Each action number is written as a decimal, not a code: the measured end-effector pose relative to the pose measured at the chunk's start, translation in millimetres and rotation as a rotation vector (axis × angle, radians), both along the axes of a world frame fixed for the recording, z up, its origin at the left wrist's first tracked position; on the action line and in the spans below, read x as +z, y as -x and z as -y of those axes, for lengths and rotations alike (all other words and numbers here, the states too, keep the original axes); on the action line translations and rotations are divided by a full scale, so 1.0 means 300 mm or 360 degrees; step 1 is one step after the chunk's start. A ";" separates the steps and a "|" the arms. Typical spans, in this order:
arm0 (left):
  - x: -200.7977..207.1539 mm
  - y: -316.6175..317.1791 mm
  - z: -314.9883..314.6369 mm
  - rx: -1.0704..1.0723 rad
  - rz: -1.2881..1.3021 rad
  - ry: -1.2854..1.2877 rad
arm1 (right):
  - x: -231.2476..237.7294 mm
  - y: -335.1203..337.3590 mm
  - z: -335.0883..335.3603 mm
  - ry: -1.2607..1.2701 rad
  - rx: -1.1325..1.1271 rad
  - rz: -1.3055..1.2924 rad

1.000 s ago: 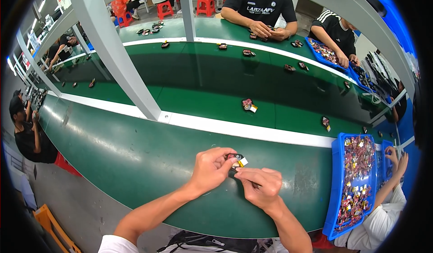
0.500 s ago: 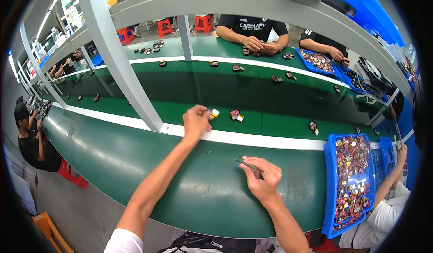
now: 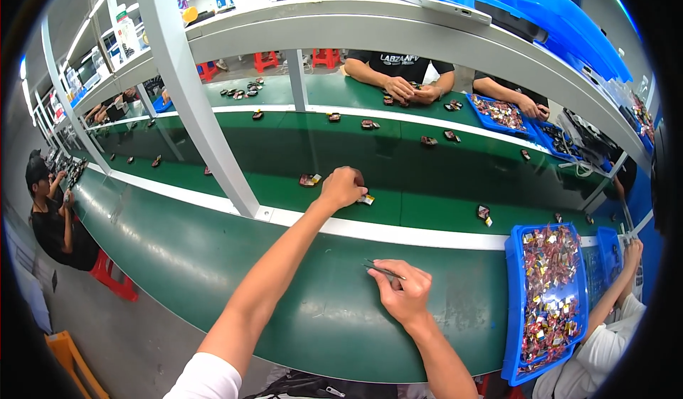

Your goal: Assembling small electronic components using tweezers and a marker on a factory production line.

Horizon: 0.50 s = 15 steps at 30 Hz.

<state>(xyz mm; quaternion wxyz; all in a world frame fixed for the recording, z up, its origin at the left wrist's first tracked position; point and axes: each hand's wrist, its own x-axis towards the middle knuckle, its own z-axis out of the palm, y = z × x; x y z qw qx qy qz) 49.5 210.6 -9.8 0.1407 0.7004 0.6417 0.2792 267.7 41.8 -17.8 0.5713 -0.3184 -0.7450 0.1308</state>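
My left hand point(image 3: 345, 187) reaches over the green belt, its fingers closed around a small dark-red part with a white-and-yellow tag point(image 3: 366, 200); the fingers hide most of the part. Left of this hand, a similar dark-red part point(image 3: 309, 180) lies on the belt. Above the near green worktop point(image 3: 313, 313), my right hand point(image 3: 407, 294) is closed on thin metal tweezers point(image 3: 384, 269), whose tips point up and left with nothing visible between them.
A blue tray point(image 3: 511, 306) full of small red parts stands to the right. More parts point(image 3: 484, 215) lie scattered along the belt. A grey upright post point(image 3: 203, 107) and an overhead shelf point(image 3: 341, 25) frame the belt. Co-workers' hands point(image 3: 413, 89) work across and beside me.
My left hand has moved right, leaving one tagged part on the belt and closing over another. My right hand keeps the tweezers, nearly in place. The view has shifted slightly.
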 end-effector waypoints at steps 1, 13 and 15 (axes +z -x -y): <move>-0.001 -0.006 -0.002 0.0008 0.0001 -0.0005 | 0.004 0.000 0.001 -0.0005 0.0008 0.0001; 0.076 -0.002 0.310 0.0091 0.1018 0.0196 | 0.016 -0.009 0.035 0.0428 -0.0013 -0.0122; 0.063 -0.020 0.412 0.0054 0.1142 0.0261 | 0.007 -0.024 0.025 0.0693 0.0062 -0.0396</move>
